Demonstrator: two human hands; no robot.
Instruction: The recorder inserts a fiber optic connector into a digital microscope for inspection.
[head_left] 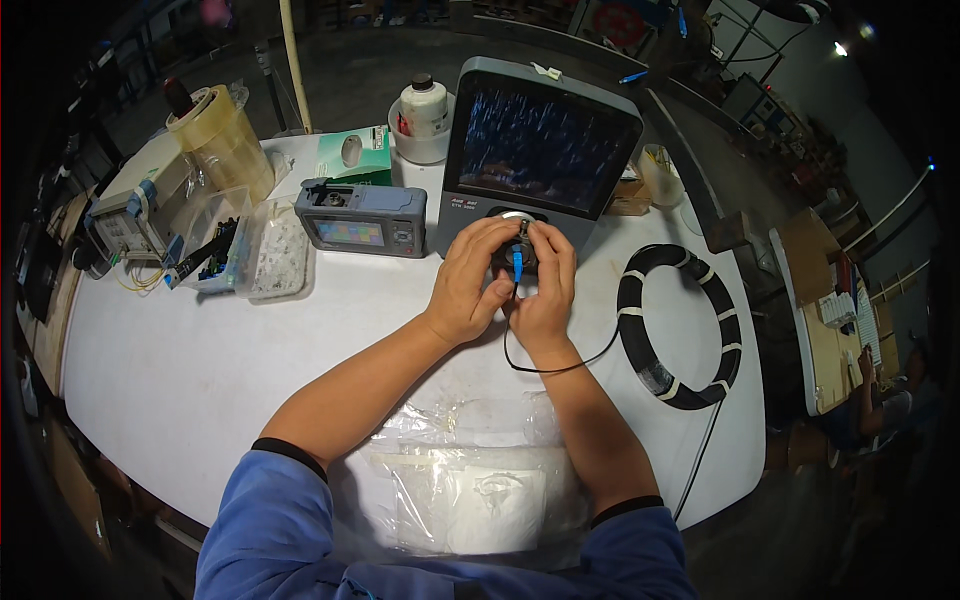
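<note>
At the white table's (180, 370) twelve o'clock, the left hand (468, 285) and right hand (545, 285) both grip a small blue plastic fibre connector (518, 262) against the grey screened tester (540, 150); a skewed push could, I judge, kink its thin black cable (560, 368).

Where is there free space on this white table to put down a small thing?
The widest bare patch of the table lies left of the left hand, below the plastic boxes. A smaller one is inside the black cable coil. The back edge is crowded with the meter, the screen device and tape rolls.
</note>
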